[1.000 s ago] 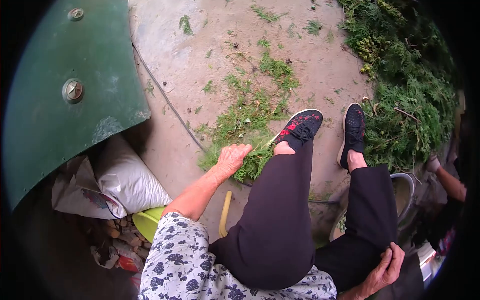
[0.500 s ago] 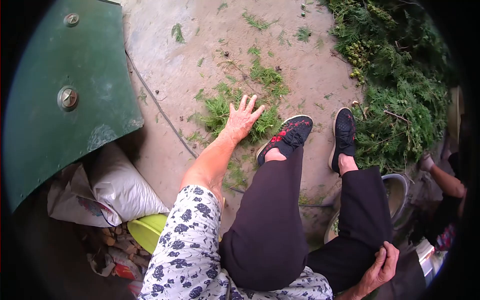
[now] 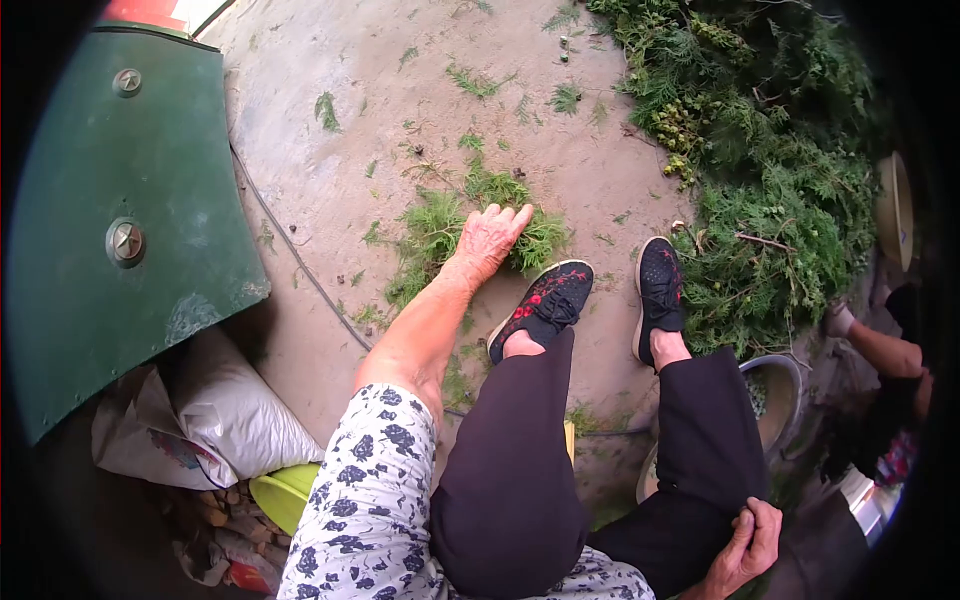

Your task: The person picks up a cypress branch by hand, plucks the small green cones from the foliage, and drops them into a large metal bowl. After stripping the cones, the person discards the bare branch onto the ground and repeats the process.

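Note:
My left hand (image 3: pixel 488 240) reaches down to the concrete floor, its fingers curled into a small heap of green cypress sprigs (image 3: pixel 432 232). The fingertips are partly hidden among the foliage. Beside my right thigh rests my right hand (image 3: pixel 745 548), its fingers folded in with the thumb against them. What it holds, if anything, I cannot make out. My dark shoes with red patterns stand on the floor, the left shoe (image 3: pixel 545 308) just beside the sprigs.
A big pile of cypress branches (image 3: pixel 770 240) lies at the right. Next to my right leg stands a metal basin (image 3: pixel 790 385). A green metal panel (image 3: pixel 130 170), a white sack (image 3: pixel 235 410), a lime-green basin (image 3: pixel 285 490) and a cable (image 3: pixel 300 265) are at left. Another person's arm (image 3: pixel 880 350) shows at far right.
My left hand's spread fingers have curled into the cypress sprigs. The view has shifted slightly. My right hand stays by my leg.

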A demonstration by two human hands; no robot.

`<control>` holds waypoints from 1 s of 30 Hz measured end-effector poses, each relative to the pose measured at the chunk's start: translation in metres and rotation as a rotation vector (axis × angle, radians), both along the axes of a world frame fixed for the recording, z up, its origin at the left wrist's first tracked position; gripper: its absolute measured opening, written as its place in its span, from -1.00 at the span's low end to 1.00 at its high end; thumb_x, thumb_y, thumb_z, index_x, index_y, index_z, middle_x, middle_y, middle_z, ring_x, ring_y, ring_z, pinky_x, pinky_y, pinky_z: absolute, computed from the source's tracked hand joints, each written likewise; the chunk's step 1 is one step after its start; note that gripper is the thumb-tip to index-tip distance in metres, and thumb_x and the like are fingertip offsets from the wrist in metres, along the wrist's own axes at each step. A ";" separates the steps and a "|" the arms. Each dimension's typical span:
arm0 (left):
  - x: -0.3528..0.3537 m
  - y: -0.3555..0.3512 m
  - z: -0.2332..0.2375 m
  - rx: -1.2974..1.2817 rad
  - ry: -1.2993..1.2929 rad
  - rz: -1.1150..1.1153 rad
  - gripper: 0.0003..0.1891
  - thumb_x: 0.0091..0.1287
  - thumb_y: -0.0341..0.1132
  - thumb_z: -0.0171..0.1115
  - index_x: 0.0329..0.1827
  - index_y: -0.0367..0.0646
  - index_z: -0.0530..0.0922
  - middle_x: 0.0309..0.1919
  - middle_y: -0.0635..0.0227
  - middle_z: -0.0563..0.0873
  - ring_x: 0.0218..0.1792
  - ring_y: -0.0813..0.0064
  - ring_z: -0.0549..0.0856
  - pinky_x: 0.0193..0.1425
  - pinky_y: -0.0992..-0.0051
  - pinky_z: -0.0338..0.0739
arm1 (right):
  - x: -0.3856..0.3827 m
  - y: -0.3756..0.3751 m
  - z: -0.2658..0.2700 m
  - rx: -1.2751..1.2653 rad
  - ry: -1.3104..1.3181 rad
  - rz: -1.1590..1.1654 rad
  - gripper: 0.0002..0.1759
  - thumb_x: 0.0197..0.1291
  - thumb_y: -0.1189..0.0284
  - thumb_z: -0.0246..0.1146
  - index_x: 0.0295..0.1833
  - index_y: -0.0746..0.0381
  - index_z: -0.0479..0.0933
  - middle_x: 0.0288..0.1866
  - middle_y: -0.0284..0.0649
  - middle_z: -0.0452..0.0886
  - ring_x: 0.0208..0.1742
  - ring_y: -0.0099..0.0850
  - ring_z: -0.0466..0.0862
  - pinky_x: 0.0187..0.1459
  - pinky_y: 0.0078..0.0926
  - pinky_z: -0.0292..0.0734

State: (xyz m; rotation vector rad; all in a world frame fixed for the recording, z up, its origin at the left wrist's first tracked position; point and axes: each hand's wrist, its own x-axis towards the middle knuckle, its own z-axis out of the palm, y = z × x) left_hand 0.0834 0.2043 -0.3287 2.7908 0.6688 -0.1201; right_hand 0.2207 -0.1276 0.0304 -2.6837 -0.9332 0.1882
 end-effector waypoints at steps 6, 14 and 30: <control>0.021 0.019 -0.010 0.191 0.139 0.025 -0.36 0.16 -0.49 0.02 0.37 0.14 0.19 0.43 0.20 0.01 0.40 0.06 0.07 0.27 -0.29 0.01 | -0.001 0.001 0.001 -0.011 0.025 -0.001 -0.90 0.13 0.66 0.17 -0.25 0.37 0.58 -0.36 -0.14 0.58 -0.48 -0.43 0.54 -0.43 -0.56 0.47; -0.024 0.004 -0.013 -0.195 0.273 0.127 -0.61 -0.02 -0.57 0.07 -0.09 0.00 0.48 0.09 0.28 0.48 0.03 0.12 0.49 -0.05 0.24 0.51 | -0.001 -0.003 -0.001 0.024 0.038 -0.007 -0.91 0.14 0.65 0.17 -0.25 0.36 0.57 -0.35 -0.15 0.58 -0.47 -0.42 0.54 -0.43 -0.56 0.47; -0.178 -0.165 -0.013 -0.380 0.025 0.545 -0.58 0.00 -0.56 0.09 -0.02 -0.03 0.46 -0.13 0.22 0.55 -0.10 0.12 0.54 -0.14 0.25 0.54 | -0.012 -0.023 -0.010 0.016 0.070 -0.033 -0.84 0.27 0.56 0.07 -0.11 0.39 0.49 -0.33 -0.30 0.44 -0.41 -0.58 0.36 -0.33 -0.68 0.29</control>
